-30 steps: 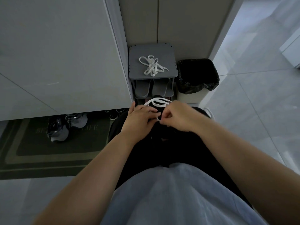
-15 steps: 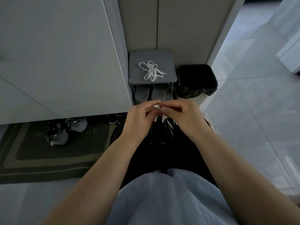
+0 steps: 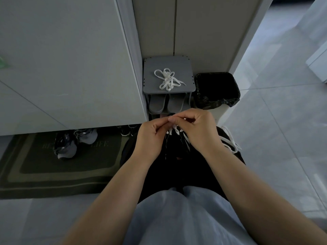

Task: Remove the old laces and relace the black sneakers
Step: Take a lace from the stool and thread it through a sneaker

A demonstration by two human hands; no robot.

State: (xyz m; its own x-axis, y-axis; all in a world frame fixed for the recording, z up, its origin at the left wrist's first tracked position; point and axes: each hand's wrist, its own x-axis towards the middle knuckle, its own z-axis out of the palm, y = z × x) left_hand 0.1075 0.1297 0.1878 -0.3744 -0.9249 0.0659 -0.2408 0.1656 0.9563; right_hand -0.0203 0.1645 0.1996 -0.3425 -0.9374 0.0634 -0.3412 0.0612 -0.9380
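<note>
A black sneaker [image 3: 174, 147] rests on my lap, mostly hidden under my hands. My left hand [image 3: 152, 134] and my right hand [image 3: 196, 129] meet above its front, fingertips together, both pinching a white lace [image 3: 174, 129] that runs down into the shoe. A second black sneaker [image 3: 228, 142] with white lace loops lies by my right wrist. A loose bundle of white laces [image 3: 167, 81] sits on top of the grey shoe rack [image 3: 184, 68].
Grey slippers [image 3: 165, 103] stand in the rack's lower shelf. A black-lined bin [image 3: 217, 90] sits right of the rack. Grey trainers [image 3: 74, 142] rest on a dark doormat [image 3: 53, 167] at the left, under a white cabinet. Pale tiled floor spreads to the right.
My hands rose from the shoe's front and came together, drawing the white lace upward. The wide lace loop seen a second ago is gone.
</note>
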